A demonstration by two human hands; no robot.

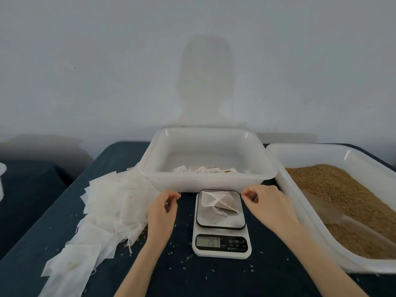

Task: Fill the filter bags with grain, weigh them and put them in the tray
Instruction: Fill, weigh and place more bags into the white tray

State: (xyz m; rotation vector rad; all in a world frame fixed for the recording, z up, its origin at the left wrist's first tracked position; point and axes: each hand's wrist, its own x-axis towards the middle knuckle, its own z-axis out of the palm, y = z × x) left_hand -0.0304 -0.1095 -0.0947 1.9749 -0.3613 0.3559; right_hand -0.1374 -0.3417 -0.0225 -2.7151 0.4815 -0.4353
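Head view: one filled bag [220,203], two tubs [205,181].

Dark blue tablecloth [267,275] against pale wall [85,61]

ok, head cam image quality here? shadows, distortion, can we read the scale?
Head view: the light comes from behind the person, casting a head-and-shoulders shadow on the pale wall; wide-angle bending curves the dark blue table edges and the white plastic grain bin; the image is soft throughout; the white digital kitchen scale display is dim, roughly 267, not sure; no strong glare.
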